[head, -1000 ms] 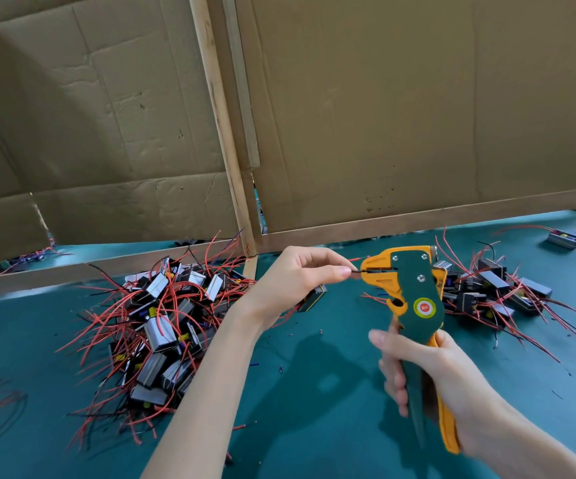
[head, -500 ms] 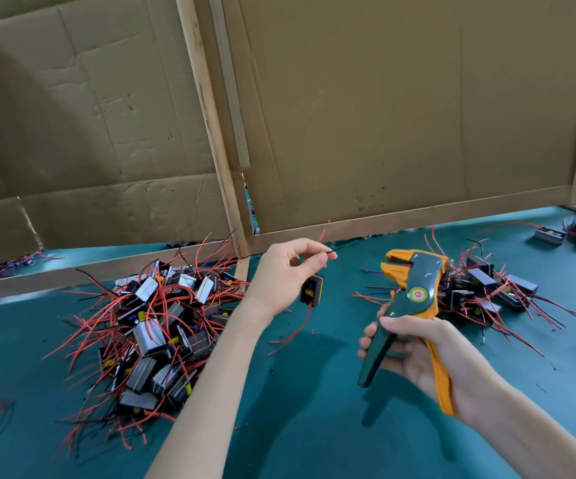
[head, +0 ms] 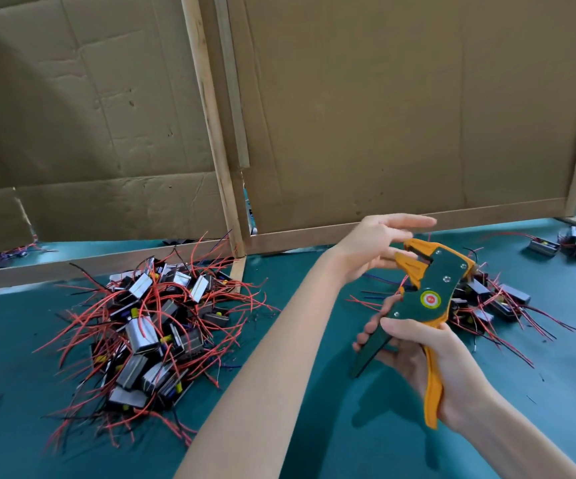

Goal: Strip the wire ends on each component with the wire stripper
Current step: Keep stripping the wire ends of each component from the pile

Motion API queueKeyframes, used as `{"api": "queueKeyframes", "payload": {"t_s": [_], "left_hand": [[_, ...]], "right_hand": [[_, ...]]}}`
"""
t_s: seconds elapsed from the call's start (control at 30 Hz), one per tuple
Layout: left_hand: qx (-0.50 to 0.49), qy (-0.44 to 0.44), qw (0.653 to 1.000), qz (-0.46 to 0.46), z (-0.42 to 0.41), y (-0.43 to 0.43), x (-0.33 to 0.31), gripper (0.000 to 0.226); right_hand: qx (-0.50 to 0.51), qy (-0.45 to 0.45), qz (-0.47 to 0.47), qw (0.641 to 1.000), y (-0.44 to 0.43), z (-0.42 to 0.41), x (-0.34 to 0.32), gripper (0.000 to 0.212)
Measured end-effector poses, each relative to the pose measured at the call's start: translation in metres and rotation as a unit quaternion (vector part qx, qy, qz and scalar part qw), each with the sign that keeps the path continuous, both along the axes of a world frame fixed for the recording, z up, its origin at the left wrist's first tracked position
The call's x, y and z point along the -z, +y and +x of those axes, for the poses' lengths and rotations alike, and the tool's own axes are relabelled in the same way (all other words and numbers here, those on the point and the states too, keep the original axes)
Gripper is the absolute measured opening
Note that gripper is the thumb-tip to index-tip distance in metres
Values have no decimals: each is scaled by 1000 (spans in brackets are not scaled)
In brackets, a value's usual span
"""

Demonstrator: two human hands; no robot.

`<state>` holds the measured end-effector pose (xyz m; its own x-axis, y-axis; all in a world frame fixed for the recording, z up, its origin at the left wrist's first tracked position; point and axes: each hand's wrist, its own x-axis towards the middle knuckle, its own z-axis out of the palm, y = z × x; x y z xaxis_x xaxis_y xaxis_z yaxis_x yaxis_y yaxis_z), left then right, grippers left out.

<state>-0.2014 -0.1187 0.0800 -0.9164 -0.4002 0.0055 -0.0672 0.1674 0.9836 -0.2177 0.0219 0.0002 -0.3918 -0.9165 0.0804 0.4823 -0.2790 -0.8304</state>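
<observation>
Parts lie loose on the teal worktop [head: 314,426]. The big heap of components [head: 148,326], silvery-black blocks w/ tangled red and dark leads, is on the left, near the wood frame [head: 210,140] of the cardboard panels [head: 400,98] that stand along the back. A smaller heap [head: 497,302] lies right of centre, partly behind the wire stripper [head: 431,292]. Two loose components [head: 544,246] sit far right, well apart from both heaps. R hand [head: 417,361] holds the stripper above the worktop, its fingers [head: 407,331] curled round the handles. The orange handle runs down thru the palm and the green one splays out to the lower left, so the handles are spread. The tool's jaws stand apart, and its head is tilted and points up-left. L hand [head: 376,247] is just beside that head, btwn it and the back frame; can't tell if it touches. L fingers [head: 414,221] are straight, loosely apart and point right, motion-blurred, w/ nothing visibly held. L forearm runs diagonally from bottom centre up to the right. R forearm comes in from the bottom-right corner, wrist bent, palm toward the camera.
</observation>
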Motion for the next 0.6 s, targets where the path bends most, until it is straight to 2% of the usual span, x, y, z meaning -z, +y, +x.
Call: {"api": "queueKeyframes", "payload": {"t_s": [0.1, 0.17, 0.2, 0.27, 0.3, 0.37, 0.43, 0.5, 0.6], "left_hand": [[-115, -11, 990, -82, 25, -9, 2, 34], [-169, -37, 964, -200, 53, -21, 3, 35], [-200, -65, 938, -274, 69, -28, 4, 36], [-288, -133, 860, -400, 103, -42, 6, 38], [-340, -160, 818, -435, 120, -49, 6, 36], [-420, -219, 746, -468, 150, -63, 9, 30], [-445, -311, 699, -465, 172, -75, 14, 24], [-438, -385, 676, -451, 185, -81, 23, 22], [-431, -414, 645, -477, 189, -84, 36, 25]], "right_hand": [[-10, 1, 22, 1000, 0, 0, 0, 20], [-18, 6, 38, 999, -1, 0, 2, 23], [-22, 9, 45, 999, -1, 0, 2, 22], [-27, 11, 56, 998, -1, 2, 3, 19], [-30, 12, 61, 998, -2, 2, 4, 18], [-35, 17, 73, 997, -2, 3, 5, 16], [-41, 19, 84, 995, -2, 4, 6, 17], [-41, 20, 91, 995, -2, 3, 7, 20], [-37, 23, 94, 995, -3, 2, 7, 25]]}}
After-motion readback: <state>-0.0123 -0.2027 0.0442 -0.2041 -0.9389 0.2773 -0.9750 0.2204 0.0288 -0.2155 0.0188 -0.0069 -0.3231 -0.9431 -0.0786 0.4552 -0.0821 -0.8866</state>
